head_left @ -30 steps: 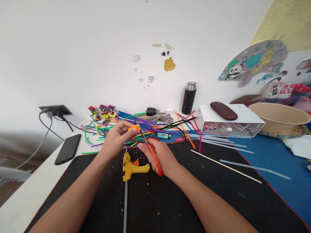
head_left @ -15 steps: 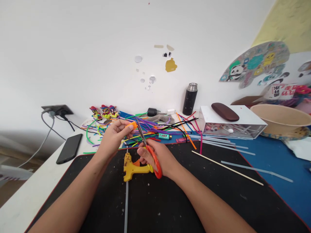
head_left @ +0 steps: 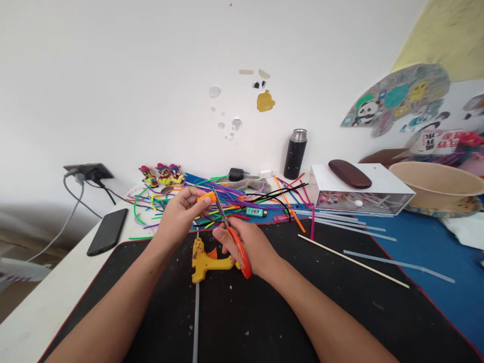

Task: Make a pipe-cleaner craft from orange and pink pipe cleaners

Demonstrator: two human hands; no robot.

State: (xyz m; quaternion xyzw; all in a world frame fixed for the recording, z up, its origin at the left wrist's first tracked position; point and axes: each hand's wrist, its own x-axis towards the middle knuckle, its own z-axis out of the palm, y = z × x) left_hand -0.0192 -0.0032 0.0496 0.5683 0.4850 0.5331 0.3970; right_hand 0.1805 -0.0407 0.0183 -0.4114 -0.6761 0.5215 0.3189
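My left hand is raised over the far edge of the black mat, its fingers pinched on a small orange piece. My right hand grips orange-handled scissors, whose blades point up and left and meet the orange piece. A yellow glue gun lies on the mat just below both hands, with a clear glue stick running toward me. Behind the hands lies a tangle of coloured strips.
A black phone lies left of the mat, with a wall socket and cables behind it. A black flask, a white box carrying a brown case, and a beige bowl stand at the back right. A wooden stick and clear sticks lie right.
Both hands stayed nearly in place. The scissor blades, spread wider half a second ago, have come closer together at the orange piece, which my left hand turned slightly.
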